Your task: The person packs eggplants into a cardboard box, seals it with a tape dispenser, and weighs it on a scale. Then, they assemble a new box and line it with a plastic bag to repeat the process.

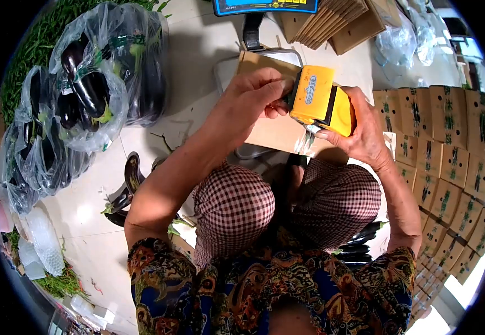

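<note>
**Over the knees: two hands on a tape dispenser**

Just above the person's checked knees [237, 206] sits a brown cardboard box [273, 134], propped there, I'd guess, so it stays steady and close. Right on top of it is the yellow tape dispenser [318, 100], nose angled down at the box, with a shiny bit of clear tape [308, 139] hanging under it.

The right hand [362, 134] is wrapped around the dispenser's back end, fingers closed firmly on it. The left hand [253, 97] is curled tight too, pinching the dispenser's front edge, probably to brace it.

Further left on the floor lie a few loose eggplants [128, 181], and beyond those, clear bags of eggplants [94, 84]. Off right there's a big spread of flat printed cartons [449, 151], handy to reach. Farthest away, a scale [265, 5] pokes in at the top.
</note>
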`<state>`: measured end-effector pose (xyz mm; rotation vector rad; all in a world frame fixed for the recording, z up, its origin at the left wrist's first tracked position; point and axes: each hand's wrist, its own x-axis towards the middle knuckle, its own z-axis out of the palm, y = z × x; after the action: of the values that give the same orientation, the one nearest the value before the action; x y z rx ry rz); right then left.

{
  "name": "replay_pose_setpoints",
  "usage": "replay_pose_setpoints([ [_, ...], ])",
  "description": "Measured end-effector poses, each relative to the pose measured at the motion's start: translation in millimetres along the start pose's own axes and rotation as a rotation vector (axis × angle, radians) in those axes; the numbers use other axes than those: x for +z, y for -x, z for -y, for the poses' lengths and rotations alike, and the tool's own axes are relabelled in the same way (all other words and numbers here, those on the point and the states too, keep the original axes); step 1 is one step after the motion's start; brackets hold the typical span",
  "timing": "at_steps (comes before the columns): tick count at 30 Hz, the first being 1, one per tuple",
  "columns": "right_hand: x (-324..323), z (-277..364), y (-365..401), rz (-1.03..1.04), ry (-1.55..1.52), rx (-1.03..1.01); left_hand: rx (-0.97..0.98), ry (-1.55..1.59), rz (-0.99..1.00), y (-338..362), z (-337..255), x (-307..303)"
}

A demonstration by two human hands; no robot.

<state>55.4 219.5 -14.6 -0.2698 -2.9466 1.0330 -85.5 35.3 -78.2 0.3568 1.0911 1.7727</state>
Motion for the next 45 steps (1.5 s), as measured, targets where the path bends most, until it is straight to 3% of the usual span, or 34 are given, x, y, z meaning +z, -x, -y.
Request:
replay_pose_setpoints([
  [5, -3.6, 15.5, -3.4, 0.116, 0.144, 0.042, 0.088, -0.261, -0.008, 1.3, 13.9, -27.5],
  [8, -8.4, 18.2, -5.3, 0.145, 0.261, -0.006, 0.112, -0.424, -0.217, 13.9, -6.2, -40.1],
  [10, -14.0, 18.9, -7.9, 0.145, 0.336, -0.034, 0.074, -0.360, -0.428, 16.4, -8.8, -82.7],
  [14, -19.8, 16.0, -13.9, 0.209, 0.401, 0.014, 0.086, -0.195, -0.463, 29.3, -2.4, -171.6],
  [18, -10.8, 16.4, -23.3, 0.245, 0.476, -0.021, 0.083, -0.110, -0.654, 30.6, -0.5, -159.7],
  [21, -10.4, 23.3, -26.8, 0.211, 0.499, -0.096, 0.131, -0.230, -0.522, 34.3, 12.3, -175.6],
  [30, 0.9, 25.7, -39.4, 0.291, 0.552, -0.088, 0.172, -0.293, -0.679, 22.8, 57.4, -187.7],
  [33, 4.7, 27.6, -44.6, 0.362, 0.593, -0.020, 0.219, -0.215, -0.590, 16.8, 79.4, -200.4],
  [36, 13.8, 22.6, -49.2, 0.304, 0.582, -0.122, 0.140, -0.235, -0.730, 4.0, 107.4, -194.4],
  [39, 16.1, 29.0, -52.8, 0.406, 0.511, 0.173, 0.247, -0.518, -0.629, -16.7, 154.3, -205.8],
  [45, 27.0, 30.3, -55.2, 0.321, 0.536, 0.053, 0.397, -0.722, -0.558, -33.3, 179.2, -170.2],
])
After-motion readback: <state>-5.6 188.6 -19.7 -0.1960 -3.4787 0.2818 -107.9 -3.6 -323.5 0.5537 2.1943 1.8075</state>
